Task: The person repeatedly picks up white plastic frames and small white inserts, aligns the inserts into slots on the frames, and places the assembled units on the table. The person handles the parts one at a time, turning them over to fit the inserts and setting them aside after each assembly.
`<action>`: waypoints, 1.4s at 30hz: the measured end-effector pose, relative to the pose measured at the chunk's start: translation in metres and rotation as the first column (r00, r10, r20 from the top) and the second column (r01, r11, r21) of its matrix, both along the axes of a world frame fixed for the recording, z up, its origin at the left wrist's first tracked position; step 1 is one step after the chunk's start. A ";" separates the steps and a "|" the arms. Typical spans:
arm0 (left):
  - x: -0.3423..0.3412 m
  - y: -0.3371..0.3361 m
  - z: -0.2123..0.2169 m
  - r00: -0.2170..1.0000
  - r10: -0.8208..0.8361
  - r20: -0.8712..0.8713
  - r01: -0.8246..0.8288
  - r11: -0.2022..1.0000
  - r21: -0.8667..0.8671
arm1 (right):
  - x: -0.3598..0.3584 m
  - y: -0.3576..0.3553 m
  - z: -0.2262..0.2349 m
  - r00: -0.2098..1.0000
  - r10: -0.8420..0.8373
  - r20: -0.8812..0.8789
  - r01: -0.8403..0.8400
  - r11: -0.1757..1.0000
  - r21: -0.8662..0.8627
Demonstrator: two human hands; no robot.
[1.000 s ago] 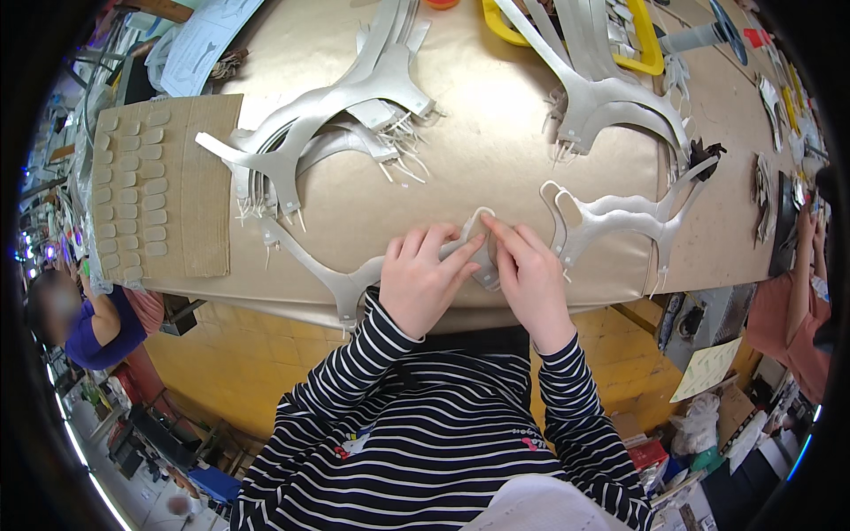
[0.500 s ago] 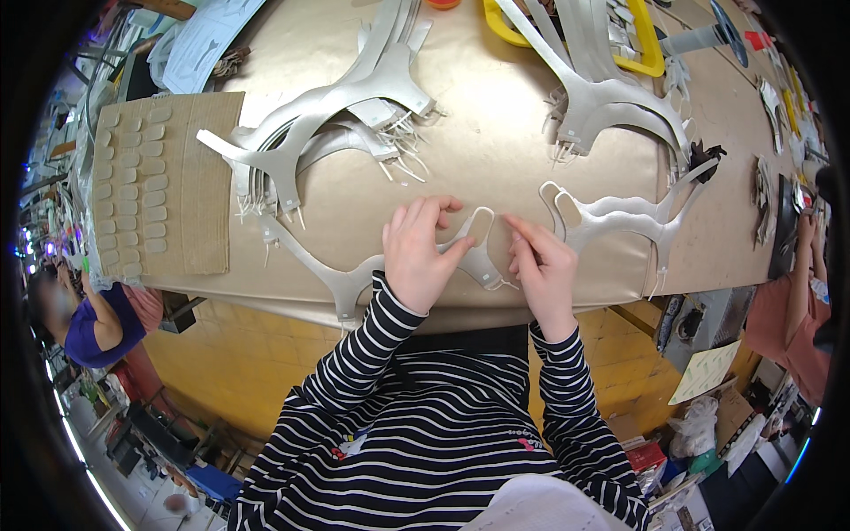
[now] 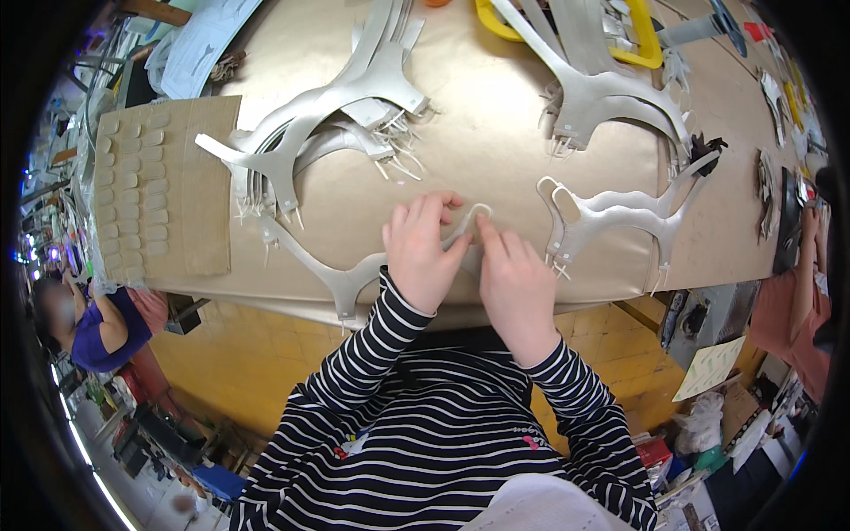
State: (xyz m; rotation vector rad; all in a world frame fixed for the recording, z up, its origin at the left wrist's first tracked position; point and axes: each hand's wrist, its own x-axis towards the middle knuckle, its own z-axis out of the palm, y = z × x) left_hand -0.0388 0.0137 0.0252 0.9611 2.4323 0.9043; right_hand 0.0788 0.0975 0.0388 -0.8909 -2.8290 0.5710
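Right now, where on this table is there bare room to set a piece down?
Bare tan table lies between the left pile of grey cutouts and the upper right cutout, just beyond both hands. The far edge by the yellow frame and the right strip are crowded.

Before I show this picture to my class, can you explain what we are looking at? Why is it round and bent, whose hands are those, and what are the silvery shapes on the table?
There is no machine here: a person in a striped top works with two bare hands. The camera sits on that person's head and looks down, and its very wide lens bends straight edges into curves.

The left hand and right hand together hold one end of a thin silvery cut-out piece that lies on the tan table. The fingers press around its looped tip.

A similar silvery piece lies to the right, and stacks of them sit further back. At the left lies a brown card with rows of small pads. A yellow frame is at the far edge. Other people work at the sides.
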 end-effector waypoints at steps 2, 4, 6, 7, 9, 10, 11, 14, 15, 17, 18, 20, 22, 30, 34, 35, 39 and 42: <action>0.002 0.001 0.001 0.999 -0.024 -0.025 0.024 1.000 -0.012 | 0.000 -0.003 0.004 0.999 0.014 0.043 -0.013 0.999 -0.033; 0.007 -0.002 0.003 0.997 -0.028 -0.072 0.028 1.000 -0.004 | 0.004 0.000 0.007 0.999 0.028 -0.015 -0.030 0.990 -0.140; 0.016 -0.010 0.005 0.991 -0.016 -0.131 0.017 1.000 0.009 | 0.020 0.002 0.012 0.997 -0.043 -0.072 0.012 0.925 -0.381; 0.022 -0.016 0.007 0.986 -0.028 -0.165 0.023 0.999 -0.033 | 0.028 0.000 0.015 0.993 -0.078 -0.089 0.024 0.867 -0.499; 0.026 -0.024 0.007 0.984 -0.047 -0.172 0.038 0.998 -0.057 | 0.040 -0.009 0.016 0.988 -0.088 -0.125 0.019 0.883 -0.469; 0.026 -0.027 0.007 0.984 -0.060 -0.170 0.049 0.997 -0.067 | 0.044 -0.013 0.015 0.984 -0.098 -0.148 0.021 0.894 -0.448; 0.024 -0.029 0.006 0.990 -0.069 -0.124 0.060 0.995 -0.077 | 0.046 -0.017 0.013 0.979 -0.109 -0.174 0.021 0.896 -0.444; 0.009 -0.030 0.002 0.991 -0.134 0.004 0.134 0.990 -0.045 | 0.049 -0.022 0.009 0.952 -0.185 -0.242 0.038 0.861 -0.508; 0.003 -0.031 0.002 0.982 -0.186 0.019 0.186 0.982 0.003 | 0.049 -0.021 0.008 0.936 -0.243 -0.254 0.050 0.808 -0.588; -0.001 -0.032 0.004 0.960 -0.273 0.068 0.268 0.961 0.072 | 0.048 -0.016 0.008 0.901 -0.347 -0.261 0.067 0.705 -0.706; -0.002 -0.033 0.007 0.945 -0.308 0.106 0.299 0.950 0.093 | 0.048 -0.013 0.009 0.883 -0.393 -0.257 0.076 0.660 -0.748; 0.000 -0.036 0.013 0.920 -0.341 0.194 0.330 0.940 0.087 | 0.046 -0.007 0.010 0.870 -0.428 -0.243 0.072 0.599 -0.798; 0.006 -0.038 0.018 0.898 -0.331 0.290 0.330 0.942 0.052 | 0.044 -0.002 0.010 0.886 -0.404 -0.228 0.052 0.575 -0.817; 0.019 -0.044 0.021 0.904 -0.304 0.302 0.297 0.952 0.069 | 0.042 -0.007 0.002 0.855 -0.487 -0.179 0.024 0.382 -0.924; 0.022 -0.043 0.020 0.906 -0.258 0.334 0.253 0.966 0.060 | 0.043 -0.009 0.001 0.848 -0.519 -0.112 0.070 0.318 -0.945; 0.022 -0.042 0.020 0.909 -0.236 0.344 0.226 0.972 0.070 | 0.044 -0.011 0.002 0.840 -0.521 -0.151 0.026 0.317 -0.948; 0.019 -0.039 0.020 0.906 -0.201 0.372 0.169 0.979 0.117 | 0.049 -0.013 0.004 0.848 -0.493 -0.193 -0.012 0.346 -0.938; 0.018 -0.038 0.019 0.906 -0.218 0.362 0.185 0.975 0.123 | 0.050 -0.014 0.003 0.833 -0.506 -0.224 -0.031 0.361 -0.932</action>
